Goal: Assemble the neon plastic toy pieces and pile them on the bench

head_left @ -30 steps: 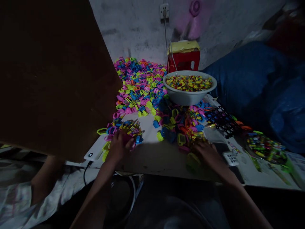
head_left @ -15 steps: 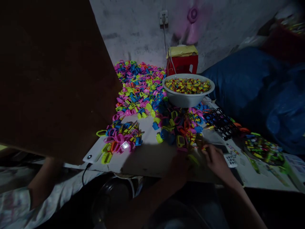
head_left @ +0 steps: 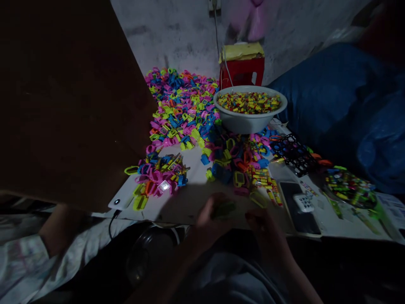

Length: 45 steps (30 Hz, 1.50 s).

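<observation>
Low at the table's front edge, my left hand point(head_left: 210, 221) is closed around a dim green plastic piece point(head_left: 225, 209), which looks like a toy watch. My right hand point(head_left: 264, 226) is a little to the right of it, fingers pinched together; whatever they hold is too dark to make out. Just beyond the right hand lies a yellow-green toy watch point(head_left: 258, 199). Small yellow-and-red wrapped sticks point(head_left: 264, 178) are spread behind it, beside a mixed heap of coloured toy watches point(head_left: 221, 171).
A grey basin point(head_left: 249, 122) of small yellow-red pieces stands before a red stool point(head_left: 245, 71). A phone point(head_left: 299, 211), black grid tray point(head_left: 292, 154) and dish of green pieces point(head_left: 348, 190) are right. A brown board point(head_left: 72, 105) blocks the left, where another person's arm point(head_left: 60, 228) shows.
My right hand has drawn back from the wrapped sticks towards me, uncovering them and the phone. My left hand has moved left, now with the green piece showing in it. The view has tipped downward.
</observation>
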### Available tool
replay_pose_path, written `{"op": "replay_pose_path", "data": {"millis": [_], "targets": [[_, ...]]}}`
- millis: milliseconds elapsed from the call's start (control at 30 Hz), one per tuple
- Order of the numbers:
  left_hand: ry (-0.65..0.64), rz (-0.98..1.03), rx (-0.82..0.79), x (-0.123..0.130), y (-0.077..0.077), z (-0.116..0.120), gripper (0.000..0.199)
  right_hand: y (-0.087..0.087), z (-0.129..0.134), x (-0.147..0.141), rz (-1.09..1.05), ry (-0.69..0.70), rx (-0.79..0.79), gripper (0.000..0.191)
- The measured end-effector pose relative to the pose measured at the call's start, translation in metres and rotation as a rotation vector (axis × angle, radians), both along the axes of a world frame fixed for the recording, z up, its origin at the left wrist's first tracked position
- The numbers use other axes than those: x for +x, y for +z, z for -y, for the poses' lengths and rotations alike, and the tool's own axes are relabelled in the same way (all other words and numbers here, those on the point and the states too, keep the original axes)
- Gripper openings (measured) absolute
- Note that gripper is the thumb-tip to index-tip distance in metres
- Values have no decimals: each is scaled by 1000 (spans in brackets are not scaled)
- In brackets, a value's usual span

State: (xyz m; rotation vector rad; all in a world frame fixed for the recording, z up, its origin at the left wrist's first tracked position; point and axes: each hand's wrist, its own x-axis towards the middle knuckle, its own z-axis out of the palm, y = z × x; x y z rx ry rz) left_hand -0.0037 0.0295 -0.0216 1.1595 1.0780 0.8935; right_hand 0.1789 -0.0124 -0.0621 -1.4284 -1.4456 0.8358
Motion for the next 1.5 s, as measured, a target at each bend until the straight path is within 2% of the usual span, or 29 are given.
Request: {"op": "replay_pose_path", "data": {"millis": [100,200,300,467,733,867,1033,1100,1200,1333,1433,1500], "targets": [[-28,-82,-30,-4,17,3,51,10,0,-9,68,-52,45,20],[-72,-183,49,-7,29,7,47,21,-1,-13,139,-113,144,17],[-79,-251,110,-8,33,8,46,29,-2,-12,172,-95,209,12],[-97,-322,145,-8,36,7,47,32,-2,-9,192,-57,249,8],[-115,-352,127,-14,30,6,50,36,-2,-10,264,74,344,8],[-131,-290,15,-17,22,6,55,39,-1,-8,424,181,367,11],[-163,-175,-153,-22,14,7,59,45,2,-6,552,281,367,3],[-183,-144,-225,-24,13,5,59,44,4,-7,623,318,378,8],[-292,-153,-324,-30,11,1,56,39,9,-13,695,383,420,14],[-387,-223,-314,-37,7,-3,55,27,9,-23,638,405,406,18],[-297,-362,-146,-50,7,-12,53,17,-5,-13,611,327,297,8],[-147,-463,11,-67,11,-24,52,8,-17,8,681,160,221,26]]}}
